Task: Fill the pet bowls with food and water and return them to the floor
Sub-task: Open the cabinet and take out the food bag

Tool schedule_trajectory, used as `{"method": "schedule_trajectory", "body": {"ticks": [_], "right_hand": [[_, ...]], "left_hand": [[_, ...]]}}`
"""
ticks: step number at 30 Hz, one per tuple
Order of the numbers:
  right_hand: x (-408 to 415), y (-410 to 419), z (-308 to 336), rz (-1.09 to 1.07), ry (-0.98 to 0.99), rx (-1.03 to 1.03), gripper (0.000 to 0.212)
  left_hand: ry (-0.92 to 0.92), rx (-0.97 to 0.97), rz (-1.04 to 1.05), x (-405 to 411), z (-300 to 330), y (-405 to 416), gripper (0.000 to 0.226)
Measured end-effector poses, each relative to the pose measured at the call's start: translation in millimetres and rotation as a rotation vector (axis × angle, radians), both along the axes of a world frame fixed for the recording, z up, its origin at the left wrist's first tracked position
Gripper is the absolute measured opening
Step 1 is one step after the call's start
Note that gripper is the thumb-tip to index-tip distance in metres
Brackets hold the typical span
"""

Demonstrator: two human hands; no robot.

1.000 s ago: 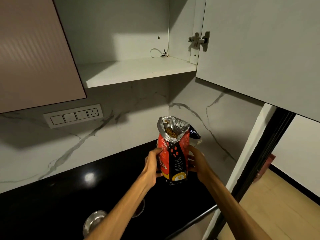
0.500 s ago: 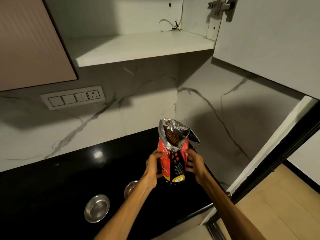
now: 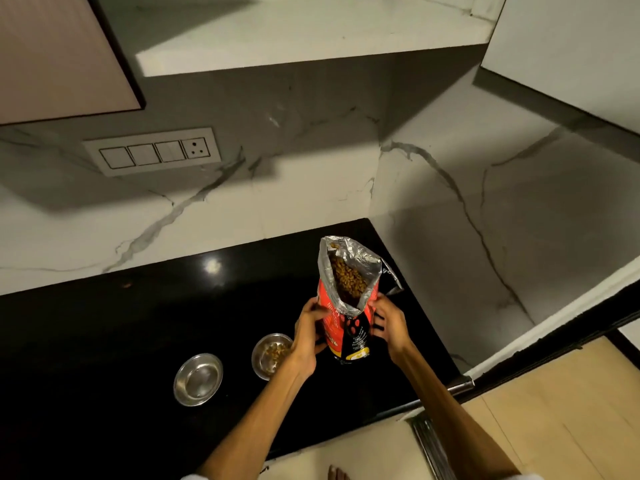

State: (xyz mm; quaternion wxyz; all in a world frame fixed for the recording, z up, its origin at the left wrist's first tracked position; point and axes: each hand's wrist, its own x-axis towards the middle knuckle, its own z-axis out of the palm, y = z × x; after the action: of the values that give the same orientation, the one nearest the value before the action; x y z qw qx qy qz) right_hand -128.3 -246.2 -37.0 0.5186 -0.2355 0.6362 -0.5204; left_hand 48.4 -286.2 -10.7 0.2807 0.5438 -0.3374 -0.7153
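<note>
A red and black pet food bag (image 3: pixel 349 327) stands upright near the right end of the black countertop (image 3: pixel 104 341), its silver top open and brown kibble showing inside. My left hand (image 3: pixel 308 337) grips its left side and my right hand (image 3: pixel 389 325) grips its right side. Just left of the bag sits a small steel bowl with kibble (image 3: pixel 272 355), partly hidden by my left wrist. Further left sits a second steel bowl (image 3: pixel 198 379) with no kibble in it.
An open wall cabinet with a bare white shelf (image 3: pixel 294 39) hangs above, its door (image 3: pixel 571 46) swung out at the upper right. A switch panel (image 3: pixel 152 152) is on the marble backsplash. Beige floor (image 3: pixel 554 410) lies to the right of the counter's edge.
The view has tilted down from the cabinet to the counter, bringing both bowls into sight. The bag has come lower between my two hands, which still hold it.
</note>
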Motion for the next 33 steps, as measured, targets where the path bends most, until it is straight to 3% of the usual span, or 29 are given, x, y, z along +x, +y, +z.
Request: {"method": "schedule_trajectory", "body": {"ticks": [4, 9, 21, 33], "right_hand": [[1, -4, -12, -0.011, -0.017, 0.026, 0.060], [2, -10, -22, -0.016, -0.013, 0.056, 0.038], [7, -13, -42, -0.016, -0.036, 0.064, 0.030], [10, -12, -47, 0.015, -0.019, 0.060, 0.039]], "left_hand": [[0.022, 0.004, 0.021, 1, -14, 1, 0.044], [0.027, 0.040, 0.058, 2, -26, 0, 0.051], [0.054, 0.091, 0.090, 8, -52, 3, 0.062], [0.032, 0.081, 0.123, 4, -55, 2, 0.062]]}}
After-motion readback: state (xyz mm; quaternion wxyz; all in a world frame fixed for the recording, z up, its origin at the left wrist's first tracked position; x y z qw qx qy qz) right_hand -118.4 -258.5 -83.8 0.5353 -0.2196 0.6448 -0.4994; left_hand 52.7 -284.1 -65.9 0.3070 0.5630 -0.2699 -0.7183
